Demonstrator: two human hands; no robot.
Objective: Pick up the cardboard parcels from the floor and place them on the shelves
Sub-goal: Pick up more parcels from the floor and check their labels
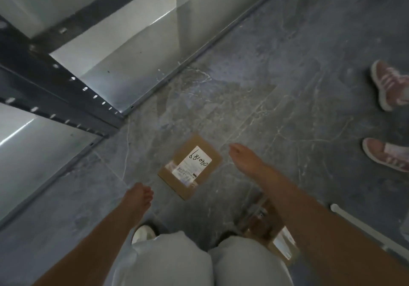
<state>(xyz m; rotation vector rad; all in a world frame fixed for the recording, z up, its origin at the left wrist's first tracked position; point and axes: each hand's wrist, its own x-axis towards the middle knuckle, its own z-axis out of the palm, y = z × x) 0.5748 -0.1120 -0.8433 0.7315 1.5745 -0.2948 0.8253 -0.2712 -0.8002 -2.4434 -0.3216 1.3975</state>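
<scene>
Hands, left hand [139, 199] and right hand [244, 158], hang empty with each grip loosely open, flanking the labelled cardboard parcel [190, 166] flat on the floor [276, 99], apparently poised for a two-sided lift.

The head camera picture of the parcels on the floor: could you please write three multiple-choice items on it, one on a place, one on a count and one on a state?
1. Where does the labelled parcel lie?
A. On a shelf
B. On the floor between the two hands
C. In the right hand

2. How many pink shoes show at the right edge?
A. One
B. Two
C. Four

3. What is the left hand doing?
A. Gripping a parcel
B. Holding nothing
C. Resting on the shelf

Answers: 1 B, it lies flat on the grey floor, left of the right hand; 2 B, two pink shoes are visible; 3 B, nothing is in it.
</scene>
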